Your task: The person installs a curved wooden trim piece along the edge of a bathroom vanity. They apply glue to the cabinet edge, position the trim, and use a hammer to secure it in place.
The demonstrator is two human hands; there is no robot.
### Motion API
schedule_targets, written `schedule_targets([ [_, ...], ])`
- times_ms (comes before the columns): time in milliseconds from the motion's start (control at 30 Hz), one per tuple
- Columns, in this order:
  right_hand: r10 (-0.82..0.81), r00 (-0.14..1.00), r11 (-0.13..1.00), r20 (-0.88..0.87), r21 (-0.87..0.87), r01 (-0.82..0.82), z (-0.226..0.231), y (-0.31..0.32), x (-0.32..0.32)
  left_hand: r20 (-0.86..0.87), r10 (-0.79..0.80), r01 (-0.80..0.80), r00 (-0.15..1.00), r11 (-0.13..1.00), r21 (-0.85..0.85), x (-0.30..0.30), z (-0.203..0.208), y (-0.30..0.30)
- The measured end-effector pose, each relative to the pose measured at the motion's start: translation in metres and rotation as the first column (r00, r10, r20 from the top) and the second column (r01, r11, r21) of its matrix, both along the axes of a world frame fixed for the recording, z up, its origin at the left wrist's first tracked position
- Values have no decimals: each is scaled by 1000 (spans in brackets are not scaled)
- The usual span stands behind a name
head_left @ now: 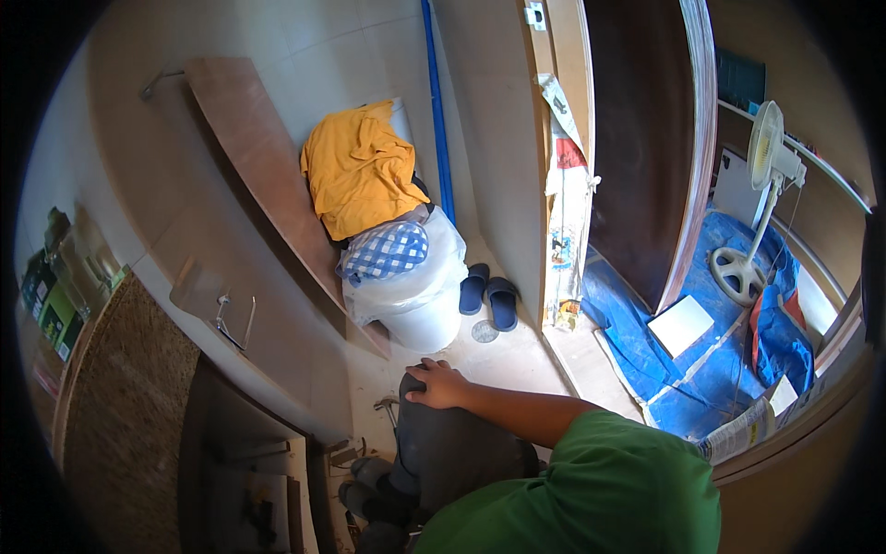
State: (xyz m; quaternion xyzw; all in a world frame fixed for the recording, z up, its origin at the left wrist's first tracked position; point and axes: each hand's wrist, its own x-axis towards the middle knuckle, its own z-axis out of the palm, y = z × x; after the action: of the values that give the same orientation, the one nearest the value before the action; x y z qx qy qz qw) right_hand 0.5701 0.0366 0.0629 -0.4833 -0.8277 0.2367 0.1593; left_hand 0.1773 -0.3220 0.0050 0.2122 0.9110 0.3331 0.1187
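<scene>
My right hand [437,383] rests on my bent knee, covered in dark grey cloth [452,443], with its fingers draped apart over it and nothing held. The arm comes in from the lower right, out of a green sleeve [600,480]. My left hand is out of sight. On the floor beside the knee is what looks like a hammer [388,404], partly hidden by my leg. Just ahead stands a white bucket [425,323] draped with clear plastic. On it lie a blue-and-white checked cloth [388,251] and, behind, a yellow cloth [365,171].
A brown board [268,175] leans on the left wall, above a speckled stone counter [120,379]. Dark blue slippers [501,303] lie right of the bucket. Past the paper-covered door frame [565,212], a blue tarp [664,369] carries a standing fan [771,157] and a white box [681,326].
</scene>
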Motion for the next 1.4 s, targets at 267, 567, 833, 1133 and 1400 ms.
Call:
schedule_targets([
  [267,93,996,985,-7,-146,-93,13,22,1,36,-93,93,995,996,-9,44,17,16],
  [567,-292,735,953,-612,-255,167,-100,50,67,43,-221,224,974,970,-91,74,40,40],
  [833,-932,298,285,208,-92,954,-268,9,374,55,-309,314,949,929,-195,112,58,107],
  [1133,-898,-370,-343,237,148,928,-288,-94,569,90,-444,451,891,847,-283,159,86,195],
  [1400,-943,-243,-239,227,43,970,-320,-85,559,69,-515,507,855,798,-327,199,129,282],
])
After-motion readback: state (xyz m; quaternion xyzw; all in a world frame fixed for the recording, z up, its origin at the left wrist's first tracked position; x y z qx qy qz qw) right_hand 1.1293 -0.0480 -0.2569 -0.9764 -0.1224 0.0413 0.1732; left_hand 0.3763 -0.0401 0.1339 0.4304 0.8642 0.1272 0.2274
